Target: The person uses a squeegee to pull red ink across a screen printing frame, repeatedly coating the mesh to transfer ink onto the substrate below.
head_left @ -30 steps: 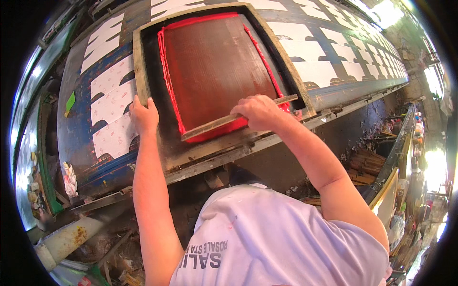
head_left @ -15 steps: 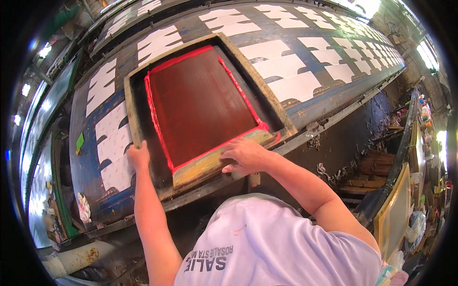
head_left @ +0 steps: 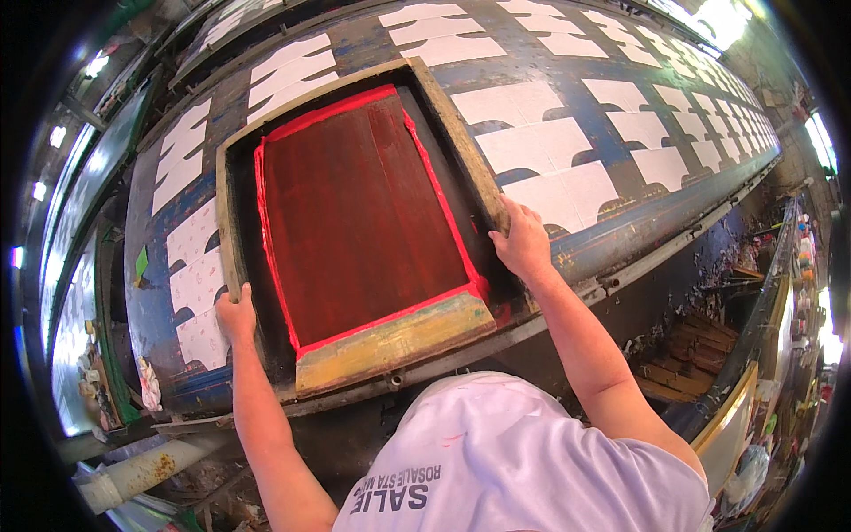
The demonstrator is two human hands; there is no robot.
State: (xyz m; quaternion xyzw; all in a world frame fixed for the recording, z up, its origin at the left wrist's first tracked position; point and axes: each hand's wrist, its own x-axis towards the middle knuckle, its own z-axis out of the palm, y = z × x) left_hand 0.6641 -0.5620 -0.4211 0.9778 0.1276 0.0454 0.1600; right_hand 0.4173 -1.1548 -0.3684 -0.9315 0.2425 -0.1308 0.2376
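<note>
A wooden screen-printing frame (head_left: 455,122) lies tilted across the long table in front of me. Its mesh (head_left: 350,208) is dark red, with bright red ink banked along the edges. At the near end inside it rests a wooden squeegee (head_left: 394,343), yellowish and ink-stained, with nobody holding it. My left hand (head_left: 236,316) grips the frame's left side near its lower corner, thumb on top. My right hand (head_left: 523,239) is closed around the right side, thumb toward the inside. The fingers under both edges are partly hidden.
White cut fabric pieces (head_left: 550,146) lie in rows along the table (head_left: 355,66), those at the left (head_left: 197,275) bearing small prints. A metal rail (head_left: 651,257) runs along its near edge. Wooden frames (head_left: 727,417) lean at the right. A rusty pipe (head_left: 146,470) is low left.
My right hand has left the squeegee and taken hold of the frame's right side. My left hand stays on the left side. The frame appears slightly lower and further left in view.
</note>
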